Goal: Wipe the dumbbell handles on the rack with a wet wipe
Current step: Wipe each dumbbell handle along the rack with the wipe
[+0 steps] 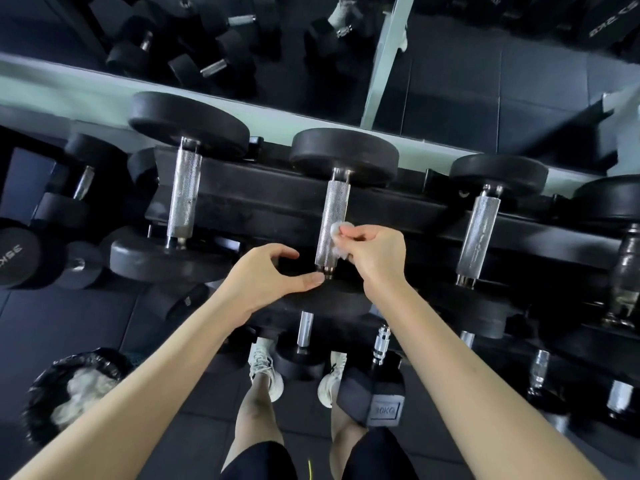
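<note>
Three dumbbells lie side by side on the top tier of the rack [263,202], their knurled steel handles running toward the person. Of the two hands, the right hand [375,252] pinches a small crumpled wet wipe [335,230] between thumb and fingertips. It presses the wipe against the right side of the middle dumbbell handle [330,209], on its lower half. The left hand [266,277] sits beside the near end of that same handle. Its fingers are loosely curved in a C, the thumb tip is just beside the collar, and it grips nothing visible. The left dumbbell handle [183,195] and the right dumbbell handle [479,233] lie apart from both hands. On the floor at lower left stands a bin [104,362] lined with a black bag, with white crumpled material inside. A mirror [450,81] behind the rack reflects more dumbbells.
</note>
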Motion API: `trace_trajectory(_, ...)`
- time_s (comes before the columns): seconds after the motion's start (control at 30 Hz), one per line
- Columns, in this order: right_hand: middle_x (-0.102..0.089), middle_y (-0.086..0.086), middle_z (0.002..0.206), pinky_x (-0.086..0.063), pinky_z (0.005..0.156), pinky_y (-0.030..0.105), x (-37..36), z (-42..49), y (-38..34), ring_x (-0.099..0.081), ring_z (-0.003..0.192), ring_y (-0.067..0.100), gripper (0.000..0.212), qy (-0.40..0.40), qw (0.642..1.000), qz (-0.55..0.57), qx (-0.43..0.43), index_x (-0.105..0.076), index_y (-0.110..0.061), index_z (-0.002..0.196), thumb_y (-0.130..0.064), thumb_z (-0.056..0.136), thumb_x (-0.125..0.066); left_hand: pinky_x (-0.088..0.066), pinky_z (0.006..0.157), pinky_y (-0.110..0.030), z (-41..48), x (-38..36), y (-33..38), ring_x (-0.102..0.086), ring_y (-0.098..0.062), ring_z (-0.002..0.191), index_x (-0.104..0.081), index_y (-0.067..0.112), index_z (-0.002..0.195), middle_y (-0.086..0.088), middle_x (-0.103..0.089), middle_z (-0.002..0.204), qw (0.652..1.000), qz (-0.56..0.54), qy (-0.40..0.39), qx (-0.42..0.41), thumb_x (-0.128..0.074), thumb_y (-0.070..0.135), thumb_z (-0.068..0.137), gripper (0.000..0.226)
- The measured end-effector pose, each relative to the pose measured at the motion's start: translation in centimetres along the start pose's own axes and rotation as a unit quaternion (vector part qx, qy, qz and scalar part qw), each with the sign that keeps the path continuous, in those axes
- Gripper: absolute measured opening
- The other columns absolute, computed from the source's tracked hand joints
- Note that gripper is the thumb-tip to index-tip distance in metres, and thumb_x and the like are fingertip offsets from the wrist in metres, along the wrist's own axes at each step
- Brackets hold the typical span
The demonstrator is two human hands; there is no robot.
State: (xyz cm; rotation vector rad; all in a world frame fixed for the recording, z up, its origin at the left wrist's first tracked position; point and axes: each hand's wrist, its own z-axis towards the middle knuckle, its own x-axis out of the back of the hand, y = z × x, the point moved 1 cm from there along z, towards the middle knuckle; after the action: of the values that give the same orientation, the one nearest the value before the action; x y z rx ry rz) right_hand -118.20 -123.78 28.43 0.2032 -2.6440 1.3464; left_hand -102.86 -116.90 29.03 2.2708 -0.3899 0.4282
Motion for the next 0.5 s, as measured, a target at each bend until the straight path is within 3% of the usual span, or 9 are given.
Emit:
trace_trajectory(0.13, -0.071, 0.001, 0.074, -0.059, 0.075, 0.032, 0.5, -1.0, 0.2, -0.070, 0.065, 0.012, 0.013, -0.021, 0.998, -0.052, 0.003, -0.071, -0.017, 0.071, -0.009, 0.072, -0.081, -0.036, 0.100, -0.028, -0.8, -0.1, -0.4, -0.046, -0.008, 0.122, -0.058, 0.030, 0.121, 0.011, -0.055, 0.125, 0.999, 0.024, -0.026, -0.012, -0.085, 0.049, 0.054, 0.075)
trace_trajectory(0.23, -0.068, 0.005, 0.069, -0.058, 0.067, 0.027, -0.4, 0.6, -1.5, -0.064, 0.054, 0.011, 0.013, 0.019, 1.000, 0.016, -0.002, -0.071, -0.010, 0.074, -0.003, 0.070, -0.081, -0.038, 0.102, -0.031, -0.7, 0.1, -0.7, -0.048, -0.010, 0.120, -0.057, 0.028, 0.119, 0.010, -0.056, 0.123, 1.000, 0.018, -0.016, -0.004, -0.086, 0.049, 0.051, 0.077)
trace_trajectory(0.37, -0.067, 0.004, 0.069, -0.058, 0.074, 0.028, -0.8, 2.4, -2.9, -0.061, 0.061, 0.011, 0.013, 0.020, 0.997, 0.076, 0.007, -0.070, -0.005, 0.080, -0.004, 0.071, -0.081, -0.040, 0.103, -0.034, -0.2, 0.1, -0.8, -0.049, -0.011, 0.116, -0.056, 0.028, 0.118, 0.010, -0.056, 0.120, 1.000, 0.012, -0.018, 0.013, -0.086, 0.054, 0.044, 0.084)
trace_trajectory(0.5, -0.070, 0.000, 0.072, -0.057, 0.070, 0.022, 0.0, 0.3, 0.0, -0.064, 0.065, 0.009, 0.013, -0.005, 1.000, -0.008, 0.024, -0.070, -0.020, 0.070, -0.015, 0.072, -0.082, -0.040, 0.102, -0.034, 0.1, 0.2, -0.7, -0.050, -0.010, 0.115, -0.055, 0.031, 0.113, 0.012, -0.055, 0.117, 0.999, 0.020, -0.024, 0.017, -0.084, 0.065, 0.027, 0.096)
